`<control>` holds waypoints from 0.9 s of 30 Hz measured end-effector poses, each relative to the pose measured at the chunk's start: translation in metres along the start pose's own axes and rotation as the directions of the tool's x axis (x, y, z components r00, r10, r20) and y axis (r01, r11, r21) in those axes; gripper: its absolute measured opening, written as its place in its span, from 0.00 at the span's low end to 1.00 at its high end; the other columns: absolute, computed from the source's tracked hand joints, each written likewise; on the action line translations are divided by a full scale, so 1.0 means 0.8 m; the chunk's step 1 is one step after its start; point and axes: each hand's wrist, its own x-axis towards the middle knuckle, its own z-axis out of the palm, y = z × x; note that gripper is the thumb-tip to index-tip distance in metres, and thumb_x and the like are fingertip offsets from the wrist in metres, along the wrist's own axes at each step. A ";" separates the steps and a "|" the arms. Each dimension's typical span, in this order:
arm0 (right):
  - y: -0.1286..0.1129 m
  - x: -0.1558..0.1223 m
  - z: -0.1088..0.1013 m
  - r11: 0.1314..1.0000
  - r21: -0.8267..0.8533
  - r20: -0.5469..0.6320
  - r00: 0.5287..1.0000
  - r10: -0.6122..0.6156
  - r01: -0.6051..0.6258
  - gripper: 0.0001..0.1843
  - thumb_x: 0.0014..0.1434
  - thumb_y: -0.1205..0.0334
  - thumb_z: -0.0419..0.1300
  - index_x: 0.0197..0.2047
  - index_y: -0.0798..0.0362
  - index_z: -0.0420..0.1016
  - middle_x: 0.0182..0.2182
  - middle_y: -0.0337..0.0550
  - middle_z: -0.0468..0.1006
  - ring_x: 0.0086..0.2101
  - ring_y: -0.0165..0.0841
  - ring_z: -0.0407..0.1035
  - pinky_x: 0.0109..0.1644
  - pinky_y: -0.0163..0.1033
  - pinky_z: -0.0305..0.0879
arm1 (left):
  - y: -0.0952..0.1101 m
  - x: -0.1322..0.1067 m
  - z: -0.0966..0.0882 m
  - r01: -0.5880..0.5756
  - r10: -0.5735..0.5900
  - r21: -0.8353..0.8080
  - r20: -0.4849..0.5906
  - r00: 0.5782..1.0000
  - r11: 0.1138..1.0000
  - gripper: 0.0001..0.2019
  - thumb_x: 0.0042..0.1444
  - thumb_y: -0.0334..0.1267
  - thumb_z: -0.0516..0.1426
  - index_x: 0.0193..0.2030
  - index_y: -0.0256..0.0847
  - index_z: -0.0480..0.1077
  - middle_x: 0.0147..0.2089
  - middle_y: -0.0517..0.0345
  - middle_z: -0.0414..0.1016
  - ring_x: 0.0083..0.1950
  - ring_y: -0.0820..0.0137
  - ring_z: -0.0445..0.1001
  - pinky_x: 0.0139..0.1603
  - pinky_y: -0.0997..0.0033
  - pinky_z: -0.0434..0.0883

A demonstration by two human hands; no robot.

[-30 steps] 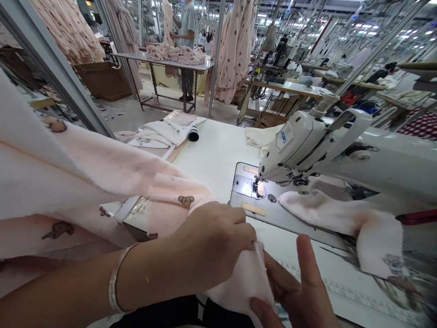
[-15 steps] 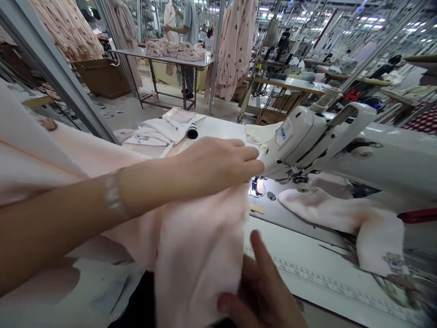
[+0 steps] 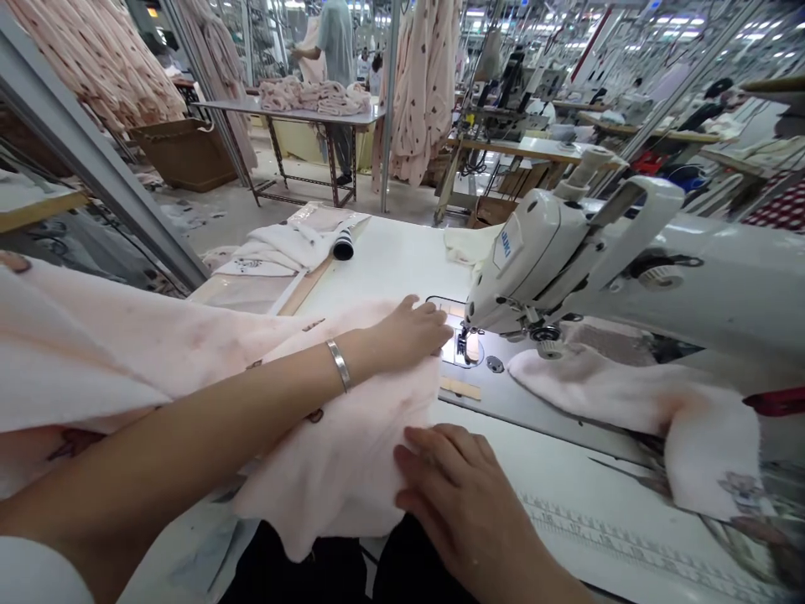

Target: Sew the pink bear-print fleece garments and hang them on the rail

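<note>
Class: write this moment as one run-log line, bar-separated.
left hand: on pink fabric, left of presser foot | right hand: at fabric's right edge | fabric: not under presser foot | needle plate: brightly lit

A slim silver band [image 3: 338, 366] is circling the left wrist [image 3: 360, 354], its metal shining; a white sleeve [image 3: 38, 572] is leaving the forearm [image 3: 207, 436] bare, and black cloth [image 3: 330, 575] is covering both legs

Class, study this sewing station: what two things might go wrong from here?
The left hand lies close to the sewing machine's presser foot, so it might get pinched if the machine runs.

The pink cloth is rumpled, its lower corner over dark trousers, so it could drag or pucker.
</note>
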 end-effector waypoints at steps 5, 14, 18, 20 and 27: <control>0.012 -0.016 -0.023 0.992 0.115 0.038 0.998 -0.056 0.051 0.08 0.58 0.63 0.59 0.43 0.51 0.73 0.42 0.43 0.76 0.41 0.37 0.65 0.39 0.42 0.64 | 0.057 -0.043 -0.003 0.052 -0.048 0.069 -0.070 0.996 0.996 0.07 0.61 0.31 0.50 0.42 0.35 0.67 0.44 0.50 0.69 0.47 0.62 0.65 0.51 0.60 0.62; 0.111 0.037 -0.032 0.957 -0.286 0.159 0.982 0.106 -0.057 0.17 0.64 0.68 0.46 0.52 0.49 0.69 0.32 0.42 0.70 0.32 0.33 0.65 0.33 0.37 0.59 | 0.091 -0.095 0.006 0.046 -0.046 -0.069 0.000 0.999 0.997 0.13 0.63 0.45 0.49 0.45 0.39 0.67 0.54 0.48 0.67 0.57 0.57 0.63 0.59 0.51 0.58; 0.146 0.044 -0.026 0.918 -0.383 0.145 0.975 0.171 -0.104 0.13 0.64 0.63 0.47 0.35 0.51 0.72 0.31 0.42 0.73 0.30 0.32 0.67 0.33 0.36 0.59 | 0.077 -0.077 0.018 0.078 -0.081 -0.140 -0.016 0.997 0.987 0.22 0.64 0.49 0.46 0.60 0.39 0.58 0.65 0.48 0.57 0.65 0.56 0.54 0.63 0.48 0.52; 0.158 0.034 -0.031 0.884 -0.445 0.092 0.975 0.203 -0.142 0.14 0.63 0.64 0.46 0.36 0.53 0.72 0.30 0.45 0.75 0.28 0.34 0.68 0.32 0.38 0.59 | 0.068 -0.068 0.024 0.099 -0.101 -0.162 -0.005 0.995 0.982 0.24 0.64 0.50 0.45 0.62 0.40 0.56 0.67 0.47 0.54 0.66 0.54 0.52 0.62 0.46 0.53; 0.179 0.016 -0.039 0.803 -0.548 -0.084 0.971 0.224 -0.233 0.19 0.65 0.60 0.43 0.33 0.54 0.73 0.24 0.48 0.75 0.28 0.40 0.70 0.31 0.40 0.59 | 0.039 -0.031 0.034 0.084 -0.081 -0.149 0.029 0.996 0.985 0.25 0.65 0.52 0.42 0.62 0.38 0.55 0.68 0.42 0.50 0.69 0.54 0.46 0.62 0.46 0.51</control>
